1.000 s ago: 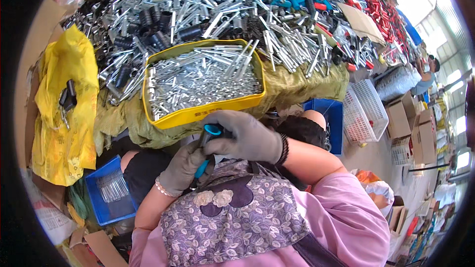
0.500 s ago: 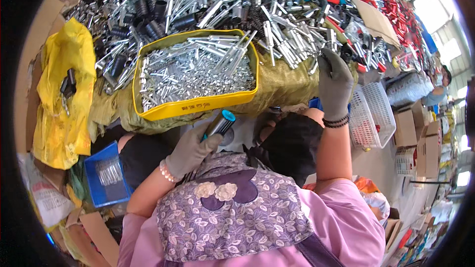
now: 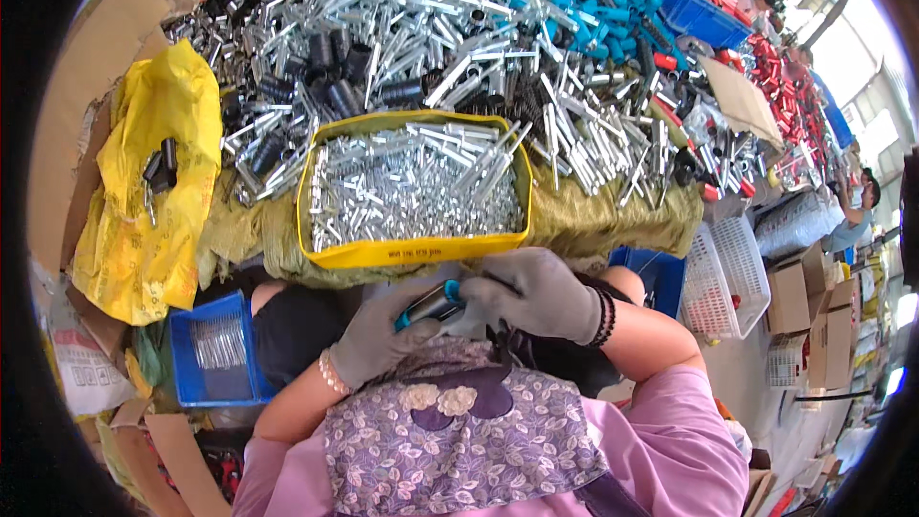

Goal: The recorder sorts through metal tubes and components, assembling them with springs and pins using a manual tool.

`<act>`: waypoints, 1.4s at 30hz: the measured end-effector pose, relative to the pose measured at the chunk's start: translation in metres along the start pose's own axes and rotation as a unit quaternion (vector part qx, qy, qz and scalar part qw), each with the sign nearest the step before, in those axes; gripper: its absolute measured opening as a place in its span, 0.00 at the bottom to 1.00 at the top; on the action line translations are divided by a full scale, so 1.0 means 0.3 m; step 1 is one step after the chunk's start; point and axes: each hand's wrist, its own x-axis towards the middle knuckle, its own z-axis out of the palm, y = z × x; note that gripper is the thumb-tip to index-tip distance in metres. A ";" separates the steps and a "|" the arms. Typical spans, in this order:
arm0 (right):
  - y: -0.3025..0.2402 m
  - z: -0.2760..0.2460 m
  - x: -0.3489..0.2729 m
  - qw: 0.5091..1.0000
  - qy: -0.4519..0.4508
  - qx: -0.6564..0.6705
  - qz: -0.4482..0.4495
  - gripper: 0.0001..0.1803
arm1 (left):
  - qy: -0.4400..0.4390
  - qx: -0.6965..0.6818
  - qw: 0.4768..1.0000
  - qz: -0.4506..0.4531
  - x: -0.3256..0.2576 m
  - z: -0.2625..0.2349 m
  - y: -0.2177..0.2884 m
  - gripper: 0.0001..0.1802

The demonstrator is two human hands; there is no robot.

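Observation:
In my gloved left hand (image 3: 373,333) is a black and teal tool handle (image 3: 433,304), its teal-rimmed end pointing up and to the right. My right hand (image 3: 548,299), also in a grey glove, is just right of that end, fingers pinched together. Whatever they may hold is too small or hidden to make out. Beyond both hands, a yellow bin (image 3: 421,251) is full of small metal pieces, with longer silver rods lying on top.
Behind the bin spreads a heap of silver rods (image 3: 402,19), black sleeves and teal handles (image 3: 584,0). A blue tray (image 3: 251,364) of metal rods stands at lower left. A yellow sack (image 3: 144,230) lies left; white baskets (image 3: 704,297) and cardboard boxes stand right.
My right hand has come from the rod heap at the right down and left to the handle's end. The left hand still grips the handle, now tilted more to the right.

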 end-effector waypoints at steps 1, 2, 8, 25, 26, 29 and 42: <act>0.001 -0.027 0.030 1.000 0.003 -0.009 -0.007 0.14 | 0.028 0.024 0.999 -0.024 -0.019 -0.006 -0.002 0.45; 0.024 -0.069 0.082 1.000 -0.015 -0.018 -0.013 0.14 | 0.048 0.068 0.996 -0.012 -0.048 -0.021 -0.061 0.41; 0.438 -0.800 0.618 0.805 0.562 -0.190 -0.013 0.16 | 0.119 -0.126 0.966 -0.191 -0.123 -0.091 -0.026 0.26; 0.789 -1.297 0.737 0.904 0.384 0.077 0.172 0.17 | 0.165 -0.159 0.966 -0.120 -0.096 -0.098 -0.068 0.43; 0.949 -1.392 0.776 0.910 0.383 0.083 0.138 0.11 | 0.163 -0.158 0.967 -0.115 -0.090 -0.091 -0.070 0.43; 0.898 -1.304 0.807 0.909 0.332 0.248 0.042 0.09 | 0.183 -0.179 0.957 -0.134 -0.083 -0.056 -0.033 0.43; 0.523 -0.989 0.239 0.872 0.430 0.233 0.007 0.17 | 0.107 -0.195 0.972 -0.076 -0.148 0.010 -0.005 0.36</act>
